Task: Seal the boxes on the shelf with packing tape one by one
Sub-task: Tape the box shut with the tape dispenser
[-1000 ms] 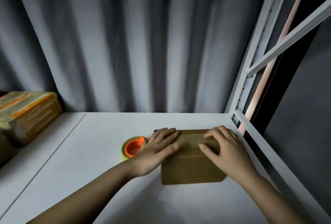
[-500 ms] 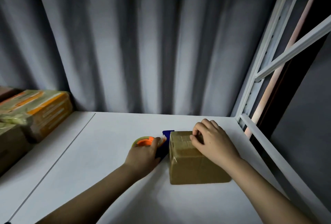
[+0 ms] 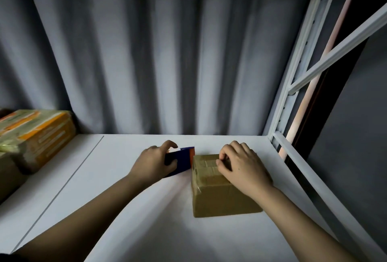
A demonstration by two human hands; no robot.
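- On the white shelf [image 3: 146,230], toward its right side, sits a small brown cardboard box [image 3: 219,196]; its long axis runs away from the person, from the near edge toward the grey curtain [image 3: 167,52].
- The right hand [image 3: 245,169] rests on the far part of the box top, fingers [image 3: 225,154] curled and pressing or pinching something at the top seam. A strip of tape seems to lie there, but the dim light does not let me tell whether the fingers hold a tape end or only bear down.
- The left hand [image 3: 152,163] grips a blue tape dispenser [image 3: 181,161] with an orange part at its tip, thumb below and fingers curled over the top. The dispenser is just beside the far left corner of the box, touching it or nearly so (the gap is too dark to judge).
- The relation that matters: the seam lies to the right of the dispenser, and the left hand is the one nearer the tool while the right hand steadies the box. My judgement is that the next pull must carry the tape across the top, with the right hand anchoring it.
- Well apart, at the far left, a stack of other boxes [image 3: 35,136] with orange and green markings waits.
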